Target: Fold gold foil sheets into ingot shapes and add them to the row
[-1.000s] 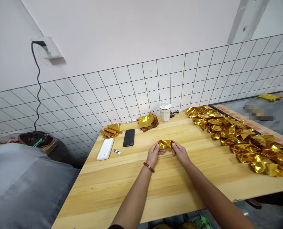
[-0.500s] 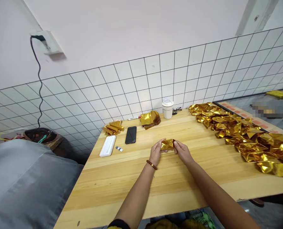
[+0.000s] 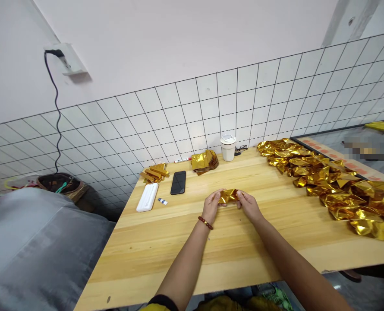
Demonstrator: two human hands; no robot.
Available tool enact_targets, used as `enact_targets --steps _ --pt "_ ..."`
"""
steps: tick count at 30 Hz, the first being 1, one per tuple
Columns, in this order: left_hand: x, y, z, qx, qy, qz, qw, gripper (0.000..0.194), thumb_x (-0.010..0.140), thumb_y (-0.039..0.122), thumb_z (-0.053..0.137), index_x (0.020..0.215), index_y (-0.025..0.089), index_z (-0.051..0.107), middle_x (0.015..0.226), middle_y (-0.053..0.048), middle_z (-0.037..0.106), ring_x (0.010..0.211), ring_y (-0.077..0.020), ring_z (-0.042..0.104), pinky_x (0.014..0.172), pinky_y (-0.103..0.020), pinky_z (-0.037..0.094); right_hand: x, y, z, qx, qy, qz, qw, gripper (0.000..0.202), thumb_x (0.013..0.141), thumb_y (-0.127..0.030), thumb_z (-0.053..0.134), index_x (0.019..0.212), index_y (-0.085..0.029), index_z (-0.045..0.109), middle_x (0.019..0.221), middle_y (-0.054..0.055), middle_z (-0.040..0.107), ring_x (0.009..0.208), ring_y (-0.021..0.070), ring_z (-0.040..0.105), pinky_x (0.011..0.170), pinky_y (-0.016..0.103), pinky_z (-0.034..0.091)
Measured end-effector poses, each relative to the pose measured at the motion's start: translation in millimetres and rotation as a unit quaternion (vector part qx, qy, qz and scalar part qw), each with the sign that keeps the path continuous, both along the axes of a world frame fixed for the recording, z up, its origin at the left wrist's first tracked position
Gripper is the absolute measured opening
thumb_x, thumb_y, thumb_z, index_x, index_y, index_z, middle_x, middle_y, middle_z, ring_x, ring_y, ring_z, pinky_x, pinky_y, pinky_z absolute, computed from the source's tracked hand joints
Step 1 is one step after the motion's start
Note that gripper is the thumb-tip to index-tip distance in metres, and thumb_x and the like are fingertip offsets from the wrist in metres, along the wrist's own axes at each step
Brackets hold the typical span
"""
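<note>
A small folded piece of gold foil is held over the middle of the wooden table. My left hand pinches its left end, a red bead bracelet on the wrist. At the right end, my right hand grips the foil between thumb and fingers. Many crumpled gold foil pieces lie in rows along the table's right side. Toward the back are a stack of flat gold foil sheets and a pile of folded gold strips.
A black phone, a white power bank and a small blue-and-white item lie at the left. A lidded white cup, glasses and a marker sit by the wire grid. A grey-covered object stands left of the table.
The view has shifted very slightly. Both hands keep hold of the gold foil, which looks slightly more creased in the middle.
</note>
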State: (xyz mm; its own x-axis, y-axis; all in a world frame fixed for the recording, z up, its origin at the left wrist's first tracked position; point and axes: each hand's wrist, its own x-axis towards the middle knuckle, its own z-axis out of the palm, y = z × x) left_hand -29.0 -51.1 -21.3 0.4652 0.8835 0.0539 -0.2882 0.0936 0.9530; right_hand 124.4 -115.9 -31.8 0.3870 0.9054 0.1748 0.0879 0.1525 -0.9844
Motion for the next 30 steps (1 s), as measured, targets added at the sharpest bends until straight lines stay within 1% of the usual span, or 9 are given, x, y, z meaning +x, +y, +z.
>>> enact_targets --steps 2,4,7,10,15,20,24,30 --pt "-0.1 0.2 -0.8 0.001 -0.003 -0.002 1.000 0.053 0.077 0.053 0.070 0.117 0.018 0.069 0.130 -0.013 0.063 0.095 -0.0232 0.067 0.066 -0.029 0.057 0.3 0.4 -0.9 0.001 0.006 0.004 1.000 0.061 0.085 -0.065 0.051 0.111 -0.013 0.069 0.049 -0.004 0.049 0.048 0.0130 0.046 0.053 0.027 0.040" --pt "-0.5 0.3 -1.4 0.002 -0.005 -0.016 1.000 0.055 0.078 0.053 0.070 0.121 0.019 0.067 0.133 -0.013 0.061 0.092 -0.0218 0.068 0.066 -0.029 0.057 0.9 1.5 -2.4 0.003 0.021 0.006 1.000 0.062 0.084 -0.065 0.053 0.114 -0.013 0.068 0.052 -0.003 0.053 0.048 0.0124 0.046 0.053 0.027 0.040" --pt "-1.5 0.5 -1.4 -0.003 -0.001 -0.053 0.999 0.058 0.079 0.054 0.068 0.125 0.019 0.065 0.130 -0.014 0.062 0.086 -0.0208 0.070 0.067 -0.030 0.057 2.2 3.4 -4.4 0.004 0.055 -0.004 0.998 0.063 0.082 -0.067 0.054 0.112 -0.014 0.068 0.062 0.000 0.060 0.049 0.0117 0.047 0.052 0.027 0.040" --pt "-2.4 0.4 -0.2 -0.008 -0.003 -0.070 0.997 0.059 0.078 0.053 0.069 0.126 0.019 0.064 0.132 -0.015 0.060 0.085 -0.0218 0.071 0.070 -0.033 0.058 3.1 4.0 -4.6 0.005 0.073 -0.004 0.997 0.061 0.080 -0.067 0.056 0.108 -0.014 0.070 0.065 0.000 0.061 0.049 0.0113 0.047 0.051 0.027 0.040" --pt "-3.4 0.0 2.5 -0.015 -0.007 -0.058 0.998 0.059 0.078 0.054 0.069 0.126 0.019 0.065 0.135 -0.015 0.058 0.092 -0.0250 0.070 0.075 -0.037 0.059 3.2 2.3 -3.7 0.009 0.066 0.025 0.997 0.060 0.082 -0.065 0.055 0.110 -0.015 0.069 0.066 0.000 0.060 0.050 0.0117 0.046 0.053 0.027 0.039" --pt "-4.3 1.2 1.1 -0.015 -0.017 -0.038 0.999 0.056 0.078 0.053 0.070 0.122 0.019 0.067 0.137 -0.014 0.057 0.102 -0.0265 0.067 0.077 -0.037 0.059 3.1 0.8 -4.2 0.002 0.038 0.045 0.998 0.059 0.085 -0.063 0.053 0.114 -0.014 0.068 0.057 -0.002 0.054 0.052 0.0133 0.047 0.056 0.028 0.040" --pt "-4.4 2.6 -1.2 -0.016 -0.018 -0.034 0.999 0.055 0.078 0.052 0.069 0.121 0.018 0.067 0.138 -0.015 0.057 0.103 -0.0261 0.066 0.075 -0.035 0.059 3.4 0.7 -5.0 0.005 0.031 0.048 0.998 0.058 0.087 -0.062 0.051 0.116 -0.014 0.067 0.057 -0.002 0.054 0.052 0.0132 0.048 0.056 0.028 0.040" --pt "-4.4 3.0 -1.4 -0.020 -0.016 -0.039 0.999 0.057 0.076 0.052 0.071 0.122 0.018 0.066 0.138 -0.014 0.056 0.103 -0.0267 0.066 0.079 -0.038 0.059 4.5 1.4 -7.4 0.006 0.030 0.061 0.998 0.059 0.088 -0.060 0.051 0.119 -0.013 0.065 0.056 -0.003 0.054 0.052 0.0129 0.049 0.057 0.027 0.041"
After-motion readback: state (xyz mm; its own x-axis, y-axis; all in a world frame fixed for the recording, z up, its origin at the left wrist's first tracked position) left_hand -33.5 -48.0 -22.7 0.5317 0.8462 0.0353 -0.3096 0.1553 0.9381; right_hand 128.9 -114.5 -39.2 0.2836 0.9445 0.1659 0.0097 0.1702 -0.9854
